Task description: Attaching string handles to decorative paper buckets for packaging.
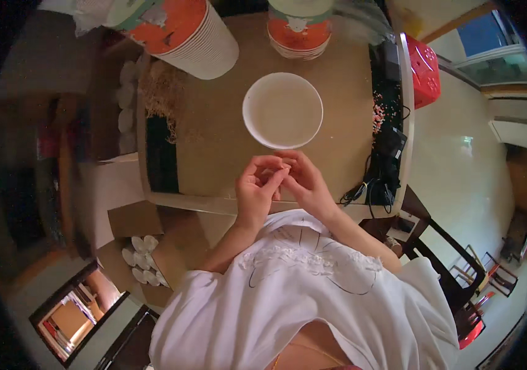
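Observation:
My left hand (257,185) and my right hand (305,182) meet just in front of a white paper bowl (282,111). Thumbs and fingertips of both are pinched together; whatever lies between them is too small or too hidden to name. The bowl stands upright on the brown table surface, its inside pale with nothing distinct in it. Beyond it is a short stack of orange-and-white paper bowls (299,40). A taller stack of such bowls (208,46) lies tilted at the far left, partly in clear plastic.
A heap of tan stringy fibres (163,92) lies at the table's left. Along the right edge are small pink and white bits (379,114), a black adapter (393,143) and cables. A red stool (424,71) stands beyond. An open carton (146,259) holds white rolled items at lower left.

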Tool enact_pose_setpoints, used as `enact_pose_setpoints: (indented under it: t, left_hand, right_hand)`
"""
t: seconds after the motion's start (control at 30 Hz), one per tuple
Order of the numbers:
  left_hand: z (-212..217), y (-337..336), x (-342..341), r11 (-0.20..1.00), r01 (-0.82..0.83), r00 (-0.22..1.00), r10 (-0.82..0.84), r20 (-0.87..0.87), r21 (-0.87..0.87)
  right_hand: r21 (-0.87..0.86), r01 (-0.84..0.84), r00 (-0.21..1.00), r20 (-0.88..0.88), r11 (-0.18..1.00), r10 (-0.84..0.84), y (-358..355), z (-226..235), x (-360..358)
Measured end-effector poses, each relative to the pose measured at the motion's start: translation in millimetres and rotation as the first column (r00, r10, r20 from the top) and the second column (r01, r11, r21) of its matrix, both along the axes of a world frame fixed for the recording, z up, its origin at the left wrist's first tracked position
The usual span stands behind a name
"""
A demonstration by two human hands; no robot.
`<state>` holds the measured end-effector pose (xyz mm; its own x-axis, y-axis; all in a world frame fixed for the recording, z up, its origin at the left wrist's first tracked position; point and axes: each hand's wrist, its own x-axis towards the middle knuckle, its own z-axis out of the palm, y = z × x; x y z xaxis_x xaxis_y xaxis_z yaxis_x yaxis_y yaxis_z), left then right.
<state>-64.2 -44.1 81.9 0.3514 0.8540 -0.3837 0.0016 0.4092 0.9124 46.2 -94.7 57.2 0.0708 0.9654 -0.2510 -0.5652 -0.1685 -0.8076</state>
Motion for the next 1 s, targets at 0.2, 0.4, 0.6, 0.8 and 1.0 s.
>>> enact_pose_setpoints:
  t: [0.2, 0.4, 0.6, 0.8, 1.0]
  left_hand:
    - [-5, 5, 9, 0.988, -0.147, 0.983, 0.152, 0.1, -0.053]
    - [0, 25, 7, 0.995, -0.095, 0.995, 0.095, 0.01, -0.026]
    - [-14, 9, 17, 0.947, 0.315, 0.93, -0.322, -0.177, -0.066]
    - [-11, 8, 28, 0.923, 0.357, 0.923, -0.372, -0.098, -0.141]
    - [-14, 8, 26, 0.917, 0.369, 0.921, -0.382, -0.069, -0.149]
  right_hand:
    - [-0.153, 0.157, 0.9, 0.429, 0.976, -0.078, -19, 1, 16]
    - [-0.163, 0.304, 0.911, 0.338, 0.939, -0.236, -29, -5, 30]
    - [-0.047, 0.286, 0.791, 0.575, 0.957, -0.208, -32, -2, 30]
    - [-0.025, 0.266, 0.744, 0.641, 0.964, -0.189, -37, -4, 34]
    - [-0.057, 0.306, 0.83, 0.505, 0.95, -0.236, -36, -16, 32]
